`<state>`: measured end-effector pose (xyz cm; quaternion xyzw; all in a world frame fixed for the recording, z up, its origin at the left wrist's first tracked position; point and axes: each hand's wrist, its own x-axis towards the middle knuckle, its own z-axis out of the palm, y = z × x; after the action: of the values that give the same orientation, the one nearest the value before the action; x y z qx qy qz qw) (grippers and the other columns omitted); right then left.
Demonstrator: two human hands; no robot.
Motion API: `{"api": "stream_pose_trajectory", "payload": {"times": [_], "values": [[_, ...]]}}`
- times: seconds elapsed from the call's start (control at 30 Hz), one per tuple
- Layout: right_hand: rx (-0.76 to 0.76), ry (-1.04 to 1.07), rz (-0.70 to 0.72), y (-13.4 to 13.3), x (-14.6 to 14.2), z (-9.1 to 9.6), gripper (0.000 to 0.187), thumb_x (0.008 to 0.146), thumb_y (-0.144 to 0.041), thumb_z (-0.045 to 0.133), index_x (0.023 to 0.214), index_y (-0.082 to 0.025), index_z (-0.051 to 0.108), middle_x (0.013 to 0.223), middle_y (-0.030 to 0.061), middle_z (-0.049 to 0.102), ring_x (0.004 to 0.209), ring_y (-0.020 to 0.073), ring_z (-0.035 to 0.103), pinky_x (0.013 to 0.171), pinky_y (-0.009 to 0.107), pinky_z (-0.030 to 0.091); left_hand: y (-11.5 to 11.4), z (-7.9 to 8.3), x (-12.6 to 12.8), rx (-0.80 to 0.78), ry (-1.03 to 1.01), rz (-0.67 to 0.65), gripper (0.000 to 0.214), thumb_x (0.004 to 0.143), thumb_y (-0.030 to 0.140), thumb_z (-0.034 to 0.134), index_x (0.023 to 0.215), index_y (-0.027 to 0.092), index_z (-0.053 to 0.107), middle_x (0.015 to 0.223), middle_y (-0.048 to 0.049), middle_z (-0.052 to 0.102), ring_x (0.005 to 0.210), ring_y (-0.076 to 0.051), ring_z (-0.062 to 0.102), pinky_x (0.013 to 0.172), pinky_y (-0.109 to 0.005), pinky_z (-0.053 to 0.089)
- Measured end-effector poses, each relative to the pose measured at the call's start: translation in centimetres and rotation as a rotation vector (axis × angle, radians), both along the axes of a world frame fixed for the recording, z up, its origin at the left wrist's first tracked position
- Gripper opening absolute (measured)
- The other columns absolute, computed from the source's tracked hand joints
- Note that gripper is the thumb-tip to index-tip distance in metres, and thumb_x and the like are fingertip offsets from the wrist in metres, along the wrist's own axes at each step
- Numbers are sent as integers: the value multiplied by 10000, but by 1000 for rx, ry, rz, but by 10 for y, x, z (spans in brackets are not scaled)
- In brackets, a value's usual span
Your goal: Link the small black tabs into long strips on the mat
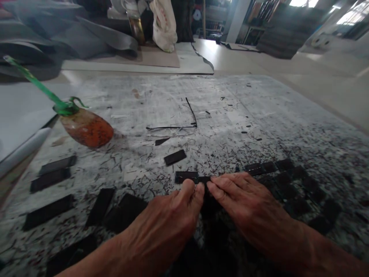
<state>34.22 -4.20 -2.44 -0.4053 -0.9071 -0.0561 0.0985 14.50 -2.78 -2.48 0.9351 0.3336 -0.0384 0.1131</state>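
Observation:
Both hands meet at the middle of the table over a small dark rectangular piece (204, 179). My left hand (177, 211) is closed, its thumb and fingers pressed together on the left end of this piece. From the other side, the bunched fingertips of my right hand (245, 204) pinch its right end. Another dark rectangular piece (186, 177) lies just beyond my left thumb. A loose dark piece (175, 157) rests farther off. To the right of my right hand sits a cluster of small dark pieces (291, 184), partly overlapping.
An orange bottle (86, 127) with a green spout stands tilted at the left. Folded glasses (175, 127) lie farther back. Flat dark pieces (49, 211) are spread at the left. Dark scraps litter the pale tabletop (161, 88). A white bag (163, 25) and grey sheets (72, 34) sit behind.

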Motion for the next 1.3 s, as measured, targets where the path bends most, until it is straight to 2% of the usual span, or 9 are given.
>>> {"api": "stream_pose_trajectory", "payload": {"times": [0.23,0.33,0.5,0.63,0.77,0.9,1.03,1.3], "values": [[-15,40,0,3,-2,-2,339,790,-36,470,1094,-87,613,1010,100,656,890,221,579,833,371,447,4,14,-9,-266,-3,57,446,791,1,289,1160,208,431,1019,-44,531,714,-141,554,633,-254,501],[-9,12,0,4,-4,-2,353,785,-54,508,1125,-83,596,980,99,653,872,233,573,815,381,443,4,22,-14,-279,-10,72,407,778,6,297,1073,225,473,980,-26,535,711,-159,551,618,-280,484],[-43,-15,-27,6,-4,-1,336,774,-114,593,1110,-122,612,958,71,648,858,229,562,811,377,423,10,35,-14,-237,-20,129,259,837,82,331,964,210,518,906,-17,527,636,-105,501,579,-203,434],[-37,-10,-49,1,-2,-3,354,795,-131,586,1149,-151,593,1018,62,636,953,238,535,857,380,389,12,42,-9,-124,58,167,333,825,57,329,1058,213,509,901,-28,516,639,-103,514,596,-202,440],[-5,-26,-87,-6,-2,-7,345,827,-133,541,1170,-145,578,1084,78,616,1050,260,491,902,397,354,6,37,-2,3,81,118,438,844,52,291,1189,279,437,917,-28,512,578,-114,521,515,-221,409],[-11,-26,-102,-7,-2,-7,346,852,-133,502,1192,-153,560,1121,79,613,1120,267,457,935,405,327,3,34,4,99,124,80,354,855,95,327,1138,251,471,880,-24,507,522,-120,495,441,-234,318],[-16,-40,-91,-7,-1,-7,349,858,-136,494,1203,-153,549,1129,87,615,1145,269,445,937,411,322,4,34,7,140,119,77,307,841,95,320,1047,220,510,875,-29,497,547,-110,487,438,-229,277],[12,-10,-100,-12,1,-11,323,866,-143,485,1178,-130,567,1179,53,612,1157,265,440,941,423,301,9,21,11,151,129,68,368,820,103,340,1137,246,460,856,-30,494,522,-136,469,433,-263,237]]}}
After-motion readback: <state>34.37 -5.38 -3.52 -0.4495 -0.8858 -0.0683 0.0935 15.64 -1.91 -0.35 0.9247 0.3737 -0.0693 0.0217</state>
